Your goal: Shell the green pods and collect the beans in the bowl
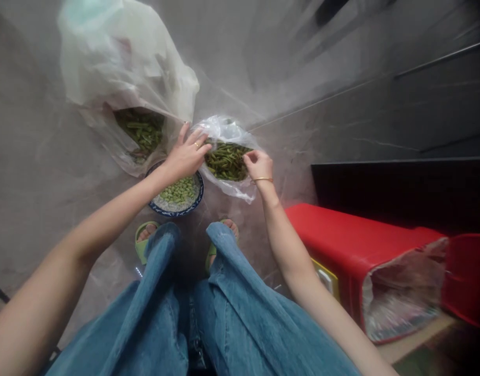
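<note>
My left hand (188, 150), with a ring on it, reaches past the bowl with its fingers stretched out and apart. Its fingertips are at the left edge of a thin clear plastic bag (245, 137), and I see nothing held in them. That bag gapes and contains green pods or empty shells (226, 161). At its right side my right hand (259, 165) is closed in a pinch over the pods; what is between the fingertips is too small to make out. Below my left wrist stands a blue-rimmed bowl (176, 213) with shelled green beans (180, 191).
A large whitish plastic bag (118, 62) with green pods (143, 130) in its opening stands at the left. A red bin (341, 230) with a plastic liner lies on its side at the right. My feet in green sandals (141, 245) are close below the bowl.
</note>
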The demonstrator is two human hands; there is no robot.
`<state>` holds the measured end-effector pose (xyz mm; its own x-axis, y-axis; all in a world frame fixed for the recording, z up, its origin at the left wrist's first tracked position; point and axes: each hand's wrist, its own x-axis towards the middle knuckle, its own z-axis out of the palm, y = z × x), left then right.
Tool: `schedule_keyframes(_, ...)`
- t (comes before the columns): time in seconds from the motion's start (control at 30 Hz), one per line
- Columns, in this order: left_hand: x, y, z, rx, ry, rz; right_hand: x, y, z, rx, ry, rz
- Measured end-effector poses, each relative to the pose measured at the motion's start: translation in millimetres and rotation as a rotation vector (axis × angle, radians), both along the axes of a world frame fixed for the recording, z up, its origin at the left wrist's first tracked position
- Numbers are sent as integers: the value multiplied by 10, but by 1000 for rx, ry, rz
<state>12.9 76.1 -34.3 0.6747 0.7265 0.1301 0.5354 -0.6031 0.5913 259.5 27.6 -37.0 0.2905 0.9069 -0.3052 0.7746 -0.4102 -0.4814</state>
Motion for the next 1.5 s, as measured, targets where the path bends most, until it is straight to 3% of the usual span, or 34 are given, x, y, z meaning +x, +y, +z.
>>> schedule_keyframes(0.17, 51, -149, 52, -11, 7, -39, -16, 3, -179, -68, 82, 19)
schedule_keyframes(0.3, 82, -222, 126, -8, 31, -57, -31, -18, -291, -1, 75, 92)
schedule_keyframes(0.47, 65, -280, 165, 33, 56, -56, -84, 52, -343, -9, 23, 213)
schedule_keyframes(0.63, 38, -325, 153, 28, 30, -48, -59, 132, -334, 5, 105, 252)
schedule_keyframes(0.73, 10, -334, 151, -3, 2, -23, -13, 116, -315, 21, 220, 165)
schedule_keyframes(0.87, -22, -333, 170, -62, -38, 9, 11, 40, -242, 39, 422, -77)
schedule_keyframes(1.07, -29, -333, 231, -93, -31, 43, 10, -99, 9, -47, 1119, -497)
schedule_keyframes(1.3, -9, -369, 370, -143, -193, 141, -166, -127, 275, -123, 1502, -490)
schedule_keyframes(1.5, -27, -458, 384, -530, -524, 280, -548, -109, 509, -244, 1519, -424)
